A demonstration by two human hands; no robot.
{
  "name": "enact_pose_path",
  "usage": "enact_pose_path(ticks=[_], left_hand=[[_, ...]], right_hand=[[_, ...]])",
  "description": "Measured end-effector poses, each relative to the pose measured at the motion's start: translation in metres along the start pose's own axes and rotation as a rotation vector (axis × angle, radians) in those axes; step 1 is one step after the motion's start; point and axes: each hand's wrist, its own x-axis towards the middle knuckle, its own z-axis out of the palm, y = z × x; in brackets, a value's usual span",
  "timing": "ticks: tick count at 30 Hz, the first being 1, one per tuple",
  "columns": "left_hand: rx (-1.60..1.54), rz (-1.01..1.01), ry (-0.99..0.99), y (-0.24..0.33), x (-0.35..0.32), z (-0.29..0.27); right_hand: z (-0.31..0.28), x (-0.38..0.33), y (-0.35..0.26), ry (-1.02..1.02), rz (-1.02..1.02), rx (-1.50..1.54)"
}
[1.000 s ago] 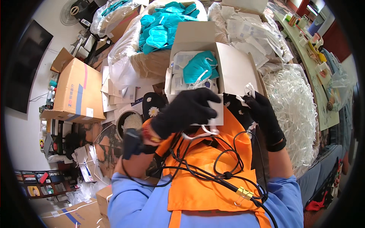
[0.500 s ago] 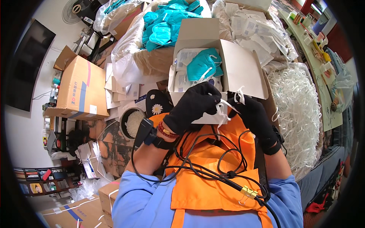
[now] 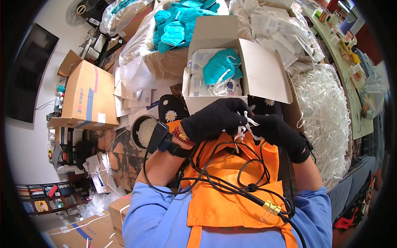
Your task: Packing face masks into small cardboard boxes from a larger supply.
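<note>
Both my hands wear black gloves and meet over my orange apron (image 3: pixel 231 177). My left hand (image 3: pixel 214 119) pinches a white strap (image 3: pixel 250 121), and my right hand (image 3: pixel 279 131) grips the same strap from the other side. A small white piece hangs below the fingers; its exact shape is too small to tell. Just beyond my hands an open white box (image 3: pixel 264 68) rests near my lap. Inside it, a teal face mask (image 3: pixel 219 68) with white straps lies on white printed packets (image 3: pixel 199 84).
A plastic-lined box of teal masks (image 3: pixel 173 33) stands at the far left, white packets (image 3: pixel 277 31) at the far right. A heap of white straps (image 3: pixel 322 120) fills a container on the right. A pot of small white pieces (image 3: pixel 147 131) sits left. Black cables (image 3: pixel 231 190) cross my apron.
Both hands have drawn back from the box toward my apron and come closer together, holding the white strap. The masks in the box now show more fully.
</note>
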Motion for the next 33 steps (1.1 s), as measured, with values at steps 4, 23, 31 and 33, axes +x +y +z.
enact_pose_path(ticks=[4,23,31,33], left_hand=[[0.005,-0.052,0.017,0.006,-0.002,0.001],[0.190,0.185,0.217,-0.008,0.004,0.003],[0.187,0.199,0.247,-0.010,0.002,-0.006],[0.031,0.160,0.349,-0.001,0.002,-0.017]], right_hand=[[-0.003,0.000,0.001,-0.019,0.029,0.007],[0.019,0.013,-0.013,0.132,0.222,0.650],[0.008,0.008,-0.019,-0.058,0.300,0.251],[0.004,0.006,-0.019,-0.077,0.315,0.190]])
